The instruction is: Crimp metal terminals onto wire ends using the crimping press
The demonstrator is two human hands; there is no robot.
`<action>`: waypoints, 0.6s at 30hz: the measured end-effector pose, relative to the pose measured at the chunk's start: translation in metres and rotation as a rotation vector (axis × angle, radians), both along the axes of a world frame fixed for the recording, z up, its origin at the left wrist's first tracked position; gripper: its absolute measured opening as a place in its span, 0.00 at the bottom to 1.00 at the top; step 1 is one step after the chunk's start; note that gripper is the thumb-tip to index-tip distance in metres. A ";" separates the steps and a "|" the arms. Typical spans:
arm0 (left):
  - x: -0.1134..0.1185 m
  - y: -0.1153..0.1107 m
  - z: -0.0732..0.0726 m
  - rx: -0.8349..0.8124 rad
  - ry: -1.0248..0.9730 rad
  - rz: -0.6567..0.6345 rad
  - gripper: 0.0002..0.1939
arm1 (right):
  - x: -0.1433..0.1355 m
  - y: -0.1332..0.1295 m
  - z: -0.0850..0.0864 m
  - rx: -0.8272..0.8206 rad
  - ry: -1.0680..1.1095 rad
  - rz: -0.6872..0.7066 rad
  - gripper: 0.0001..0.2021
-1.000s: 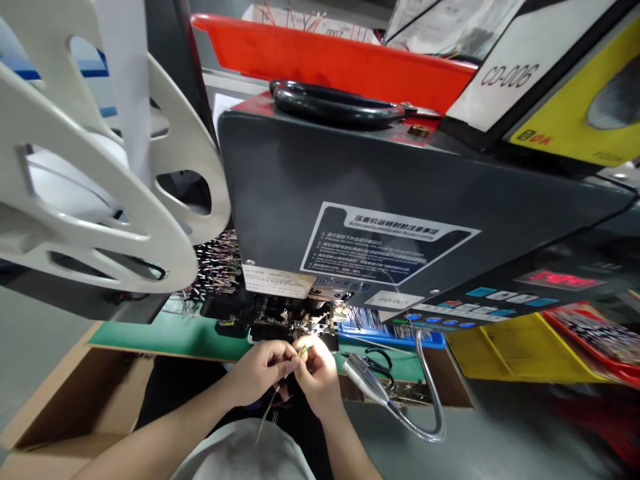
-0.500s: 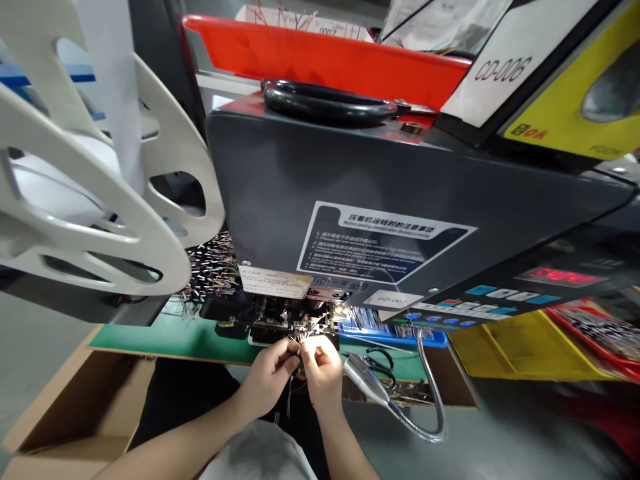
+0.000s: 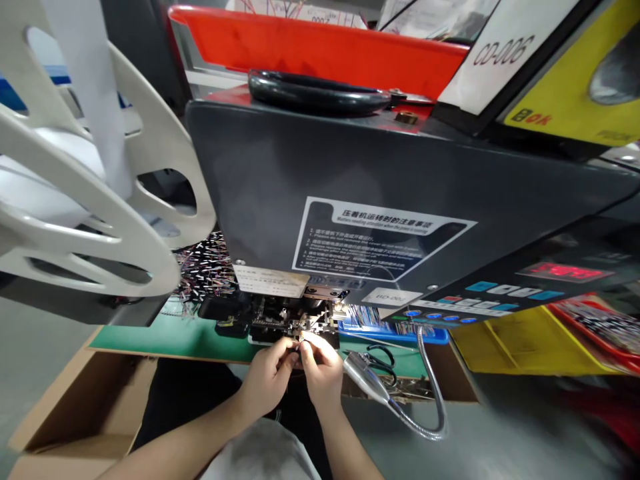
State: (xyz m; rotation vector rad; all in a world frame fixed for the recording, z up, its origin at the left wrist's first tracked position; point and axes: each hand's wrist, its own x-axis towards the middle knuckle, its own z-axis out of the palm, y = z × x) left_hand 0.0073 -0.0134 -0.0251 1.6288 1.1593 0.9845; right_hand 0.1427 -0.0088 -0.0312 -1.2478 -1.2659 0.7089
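Note:
Thin wires (image 3: pixel 301 339) are pinched between both hands, lit brightly at the front of a dark grey machine (image 3: pixel 270 180). My left hand (image 3: pixel 269 375) is closed on them from the left, thumb and forefinger together. From the right, my right hand (image 3: pixel 321 370) is closed on the same wires, its fingertips close to those of the left. Just beyond the fingertips lies the metal mechanism (image 3: pixel 300 320) of the machine. The wires' lower ends are hidden by the hands.
A metal gooseneck lamp (image 3: pixel 367 379) and black-handled scissors (image 3: pixel 383 360) are right of the hands, near a blue tray (image 3: pixel 430 335). A white reel (image 3: pixel 100 200) stands left. Open cardboard boxes (image 3: pixel 65 400) flank the green mat (image 3: pixel 165 339). A red tray (image 3: pixel 320 50) sits atop.
The wires hanging below the hands earlier no longer show. Both hands stay near the same place, still pinching. The view has shifted slightly.

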 end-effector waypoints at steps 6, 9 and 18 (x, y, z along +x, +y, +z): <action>-0.001 0.000 -0.003 0.049 0.074 0.013 0.09 | 0.002 0.002 0.002 0.052 -0.039 0.031 0.08; -0.001 0.000 -0.004 0.066 0.096 0.016 0.09 | 0.002 0.003 0.002 0.039 -0.020 0.064 0.08; -0.001 0.003 0.000 0.077 0.086 0.021 0.10 | -0.002 0.006 -0.001 0.007 0.018 0.059 0.07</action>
